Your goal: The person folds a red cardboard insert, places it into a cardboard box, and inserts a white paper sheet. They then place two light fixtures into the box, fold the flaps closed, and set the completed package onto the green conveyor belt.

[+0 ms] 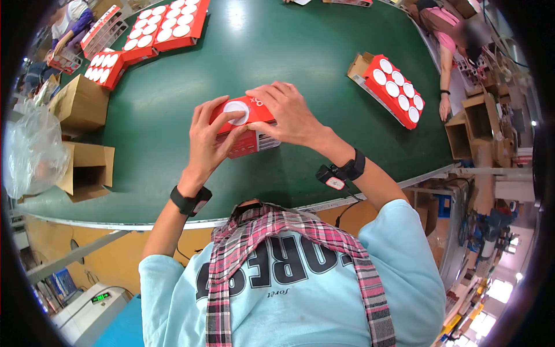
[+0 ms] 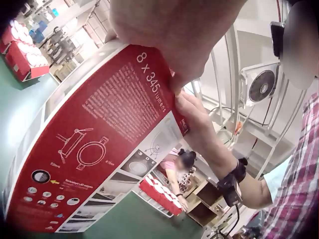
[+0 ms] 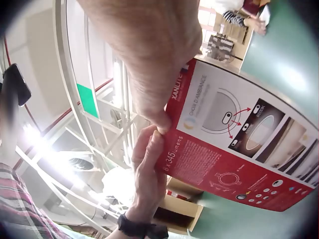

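Observation:
In the head view a red printed carton point(image 1: 250, 146) stands near the front middle of the green table. A round white disc point(image 1: 235, 106) shows on its top face. My left hand point(image 1: 209, 137) holds the carton's left end, its fingers bent over the top and one reaching across the disc. At the other end my right hand point(image 1: 293, 115) grips the top and near edge. Both thumbs come close together at the near top edge. The left wrist view shows the carton's printed side point(image 2: 114, 114), with "8 x 345 lumens". Drawings and photos cover its panels point(image 3: 239, 144) in the right wrist view.
Several red cartons with white discs point(image 1: 167, 26) stand at the back left of the green table point(image 1: 277, 52). Another disc-topped carton point(image 1: 393, 87) lies at right, near a person's arm point(image 1: 446, 75). Brown cardboard boxes point(image 1: 84, 104) and a clear plastic bag point(image 1: 34, 153) line the left edge.

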A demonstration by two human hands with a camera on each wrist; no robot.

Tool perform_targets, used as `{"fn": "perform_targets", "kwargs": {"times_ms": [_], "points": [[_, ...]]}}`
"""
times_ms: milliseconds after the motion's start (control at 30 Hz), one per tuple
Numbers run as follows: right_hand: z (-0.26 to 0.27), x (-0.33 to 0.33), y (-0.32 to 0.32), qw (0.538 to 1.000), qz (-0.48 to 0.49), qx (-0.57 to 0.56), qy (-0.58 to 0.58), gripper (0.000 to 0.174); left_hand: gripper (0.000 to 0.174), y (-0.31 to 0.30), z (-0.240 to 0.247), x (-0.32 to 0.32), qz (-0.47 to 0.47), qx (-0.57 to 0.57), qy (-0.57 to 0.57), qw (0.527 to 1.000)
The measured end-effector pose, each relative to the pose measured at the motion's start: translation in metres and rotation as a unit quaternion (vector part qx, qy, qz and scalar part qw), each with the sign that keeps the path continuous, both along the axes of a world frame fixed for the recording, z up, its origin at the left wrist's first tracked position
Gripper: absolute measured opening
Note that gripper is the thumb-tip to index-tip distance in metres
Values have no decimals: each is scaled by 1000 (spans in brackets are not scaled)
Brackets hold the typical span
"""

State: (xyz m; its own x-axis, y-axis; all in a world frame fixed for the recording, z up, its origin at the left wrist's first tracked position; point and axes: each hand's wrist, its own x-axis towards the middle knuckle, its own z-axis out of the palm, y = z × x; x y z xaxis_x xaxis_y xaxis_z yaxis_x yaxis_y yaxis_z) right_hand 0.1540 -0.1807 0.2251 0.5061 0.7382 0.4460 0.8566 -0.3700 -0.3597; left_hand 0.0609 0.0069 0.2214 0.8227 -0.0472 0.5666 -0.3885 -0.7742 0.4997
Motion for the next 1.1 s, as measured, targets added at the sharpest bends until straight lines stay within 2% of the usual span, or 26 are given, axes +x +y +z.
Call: {"fn": "perform_targets", "kwargs": {"times_ms": [67, 200, 267, 333, 367, 400, 500, 533, 600, 633, 700, 733, 767, 800, 833, 900, 1000, 1100], "points": [[1, 2, 3, 1000, 6, 0, -26, 58, 24, 3, -2, 1, 12, 2, -9, 1000], [-1, 13, 3, 998, 44, -38, -35, 67, 36, 8, -1, -3, 0, 10, 26, 1000], [6, 12, -1, 993, 41, -105, -38, 66, 43, 10, -1, 2, -34, -13, 53, 998], [10, 14, -8, 992, 42, -109, -44, 69, 53, 4, 13, -5, 7, 0, 43, 999], [7, 15, -14, 994, 5, -90, -58, 70, 56, 6, 17, -9, 24, -22, 80, 996], [2, 16, -24, 994, -24, -70, -75, 70, 53, 11, 13, -12, 46, -23, 61, 997], [3, 24, -50, 990, -122, 34, 55, 70, 49, 33, -12, -21, 64, -160, 80, 982], [1, 27, -66, 974, -181, 68, 115, 69, 48, 33, -23, -24, 77, -200, 104, 971], [-34, 42, -99, 922, -264, 182, 217, 69, 45, 38, -50, -27, 92, -238, 149, 955], [-54, 45, -118, 875, -274, 237, 322, 63, 43, 39, -67, -28, 94, -237, 171, 952], [-101, 38, -152, 752, -264, 310, 519, 55, 39, 40, -86, -36, 84, -251, 215, 940], [-125, 22, -161, 688, -309, 340, 561, 55, 38, 36, -91, -40, 69, -263, 235, 933], [-166, 12, -170, 614, -336, 375, 608, 53, 36, 34, -94, -44, 53, -275, 257, 925], [-191, -3, -171, 505, -344, 433, 663, 53, 35, 33, -97, -48, 46, -265, 275, 923], [-204, -17, -178, 447, -385, 376, 715, 53, 34, 33, -99, -52, 37, -254, 294, 921], [-226, -42, -174, 376, -323, 428, 755, 53, 32, 31, -103, -55, 23, -240, 326, 914], [-235, -59, -164, 319, -250, 453, 794, 56, 30, 32, -113, -64, 13, -235, 367, 900], [-234, -54, -158, 359, -265, 454, 771, 56, 29, 31, -130, -62, 0, -242, 394, 887]]}}
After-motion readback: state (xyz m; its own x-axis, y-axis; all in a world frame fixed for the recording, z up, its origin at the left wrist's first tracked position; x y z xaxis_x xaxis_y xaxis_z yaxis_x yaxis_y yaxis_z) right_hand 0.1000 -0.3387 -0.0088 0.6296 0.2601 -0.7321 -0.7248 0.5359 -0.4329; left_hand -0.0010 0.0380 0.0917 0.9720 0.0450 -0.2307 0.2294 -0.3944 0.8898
